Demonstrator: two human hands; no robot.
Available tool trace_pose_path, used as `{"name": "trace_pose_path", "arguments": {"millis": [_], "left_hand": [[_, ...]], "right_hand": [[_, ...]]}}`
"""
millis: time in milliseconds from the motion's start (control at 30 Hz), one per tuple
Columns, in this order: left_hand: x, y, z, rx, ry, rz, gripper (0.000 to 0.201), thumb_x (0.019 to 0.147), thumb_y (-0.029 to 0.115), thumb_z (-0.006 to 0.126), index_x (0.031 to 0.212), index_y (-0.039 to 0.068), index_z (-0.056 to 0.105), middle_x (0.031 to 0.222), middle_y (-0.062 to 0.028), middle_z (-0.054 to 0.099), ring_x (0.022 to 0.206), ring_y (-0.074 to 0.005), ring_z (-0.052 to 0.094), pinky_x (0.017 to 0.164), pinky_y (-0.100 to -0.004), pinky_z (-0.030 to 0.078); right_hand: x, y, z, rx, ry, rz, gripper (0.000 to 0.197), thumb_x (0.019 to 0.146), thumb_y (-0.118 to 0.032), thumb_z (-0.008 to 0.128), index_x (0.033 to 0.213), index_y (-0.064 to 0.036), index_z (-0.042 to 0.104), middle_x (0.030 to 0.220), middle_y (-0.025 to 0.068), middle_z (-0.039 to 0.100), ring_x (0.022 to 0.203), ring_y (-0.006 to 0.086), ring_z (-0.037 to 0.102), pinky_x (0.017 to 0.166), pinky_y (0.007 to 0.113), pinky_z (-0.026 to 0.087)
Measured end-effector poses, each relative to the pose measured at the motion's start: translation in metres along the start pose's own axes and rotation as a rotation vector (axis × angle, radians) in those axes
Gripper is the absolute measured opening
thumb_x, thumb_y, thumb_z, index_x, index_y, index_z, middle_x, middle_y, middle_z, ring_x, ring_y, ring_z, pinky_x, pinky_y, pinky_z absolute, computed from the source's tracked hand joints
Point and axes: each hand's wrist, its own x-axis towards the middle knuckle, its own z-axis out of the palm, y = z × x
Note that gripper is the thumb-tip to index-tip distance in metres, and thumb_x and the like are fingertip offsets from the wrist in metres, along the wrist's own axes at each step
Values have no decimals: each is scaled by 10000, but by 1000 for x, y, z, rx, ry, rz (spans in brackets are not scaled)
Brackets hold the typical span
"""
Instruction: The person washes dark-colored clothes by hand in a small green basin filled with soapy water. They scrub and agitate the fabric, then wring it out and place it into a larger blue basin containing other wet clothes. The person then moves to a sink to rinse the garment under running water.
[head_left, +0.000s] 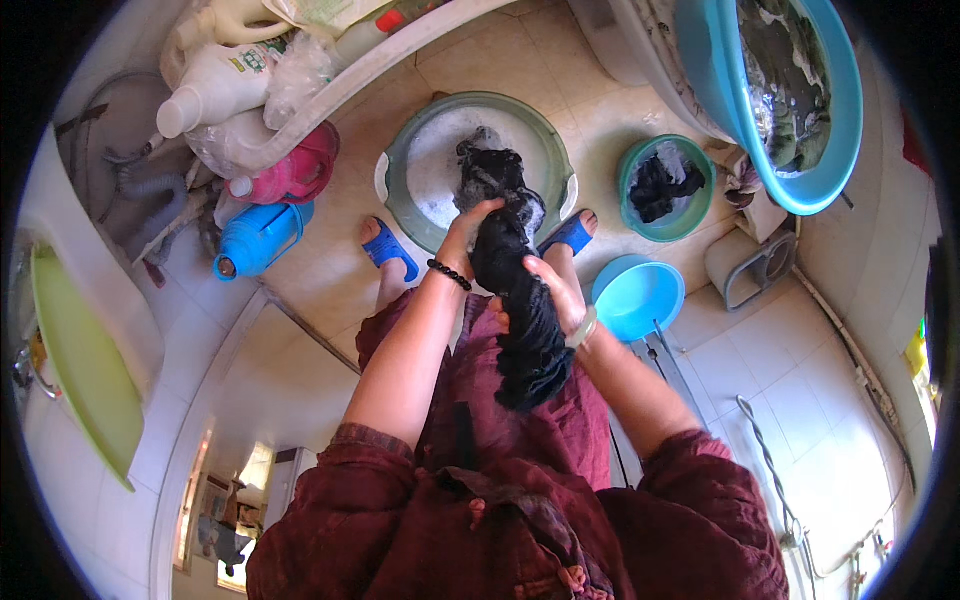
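A wet black cloth garment [507,262] hangs bunched lengthwise between my hands, its upper end over a large green basin [400,190] of foamy water. My left hand [465,235] grips it near the basin's near rim; a dark bead bracelet circles that wrist. Lower down, my right hand [560,295] is closed round the cloth, with a pale bangle at the wrist. The garment's lower end dangles in front of my dark red trousers. Suds cling to its upper part. The cloth hides some of my fingers.
To the right stand a small green basin [627,205] with dark cloth in water, a light blue basin [618,290] and a raised blue tub [745,110] of wet laundry. At left are a blue thermos [262,240], a pink jug [290,175] and white bottles [225,85]. Blue slippers [388,250] flank the basin.
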Motion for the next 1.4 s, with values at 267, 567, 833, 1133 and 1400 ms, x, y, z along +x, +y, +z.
{"name": "trace_pose_path", "arguments": {"millis": [267,567,833,1133,1400], "left_hand": [[35,32,-35,1048,-53,525,419,702,160,648,1085,35,530,1001,-34,576,833,-169,566,793,-310,462],[9,42,18,1694,414,491,518,654,365,643,1026,15,559,949,-207,612,904,-337,583,797,-383,447],[-6,66,57,2098,554,337,823,772,688,376,1015,-71,580,1062,-308,518,1002,-364,525,877,-392,396],[58,103,14,1550,-224,-347,692,865,602,305,1263,54,447,1243,-68,478,1144,-141,416,1013,-269,254],[28,89,10,804,-84,96,433,824,387,575,1090,48,528,1060,-58,576,961,-136,548,838,-294,435]], "right_hand": [[36,-35,9,-804,240,71,554,702,-495,612,946,1,621,813,128,630,661,223,603,655,306,475],[68,1,-3,-449,294,-187,652,716,-530,610,1114,-23,511,892,127,611,687,228,614,628,351,521],[35,-26,-5,-72,-45,-76,690,753,-546,535,1149,15,470,897,244,598,700,335,618,635,455,519],[14,-33,-26,3,-388,-139,753,712,-562,521,1147,48,446,960,276,570,687,335,615,631,477,508],[40,-47,-42,332,-653,-203,930,669,-761,420,1400,-254,149,1439,211,47,1192,560,247,767,603,442]]}}
